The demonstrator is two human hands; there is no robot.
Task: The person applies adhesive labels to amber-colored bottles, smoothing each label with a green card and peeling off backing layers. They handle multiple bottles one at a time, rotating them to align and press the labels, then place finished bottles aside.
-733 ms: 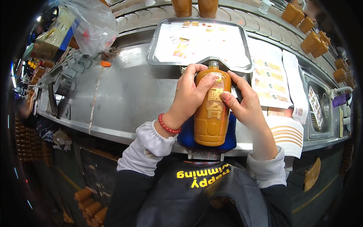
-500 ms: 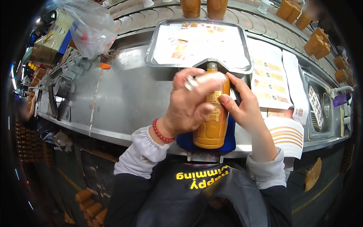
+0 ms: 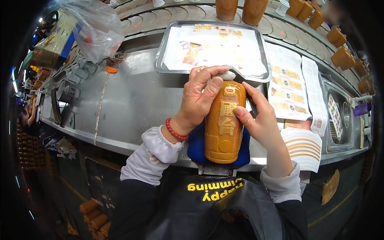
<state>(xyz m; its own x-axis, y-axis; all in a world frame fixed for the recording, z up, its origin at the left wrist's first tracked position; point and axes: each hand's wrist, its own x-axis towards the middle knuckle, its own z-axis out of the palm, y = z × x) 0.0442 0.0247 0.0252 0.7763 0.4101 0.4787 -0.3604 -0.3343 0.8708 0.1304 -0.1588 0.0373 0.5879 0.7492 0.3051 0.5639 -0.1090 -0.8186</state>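
Observation:
A caramel-brown bottle (image 3: pixel 225 138) with raised gold characters and a red-and-gold emblem on its shoulder leans on a blue padded rest (image 3: pixel 196 140) before me. My right hand (image 3: pixel 260 116) grips its right side, thumb on the front and fingers behind. At the bottle's top, my left hand (image 3: pixel 200 94) is closed round a small whitish wad (image 3: pixel 229 76), pressed against the neck area. Whether that wad is cloth or sponge I cannot tell. It hides the bottle's mouth. Beyond lies a metal tray (image 3: pixel 160 60) lined with white paper, with gold and red decal pieces on it.
Decal sheets (image 3: pixel 286 90) lie right of the tray, above a striped stack of white sheets (image 3: pixel 302 146). A sink (image 3: pixel 346 116) stands at the far right. Brown bottles (image 3: pixel 254 11) ride a conveyor (image 3: pixel 148 18) at the back. A plastic bag (image 3: pixel 98 34) and glassware (image 3: pixel 78 72) are at left.
My left hand has gone from a blurred sweep across the bottle's upper front to its top, uncovering the emblem. The bottles on the conveyor have shifted right. My right hand keeps its grip.

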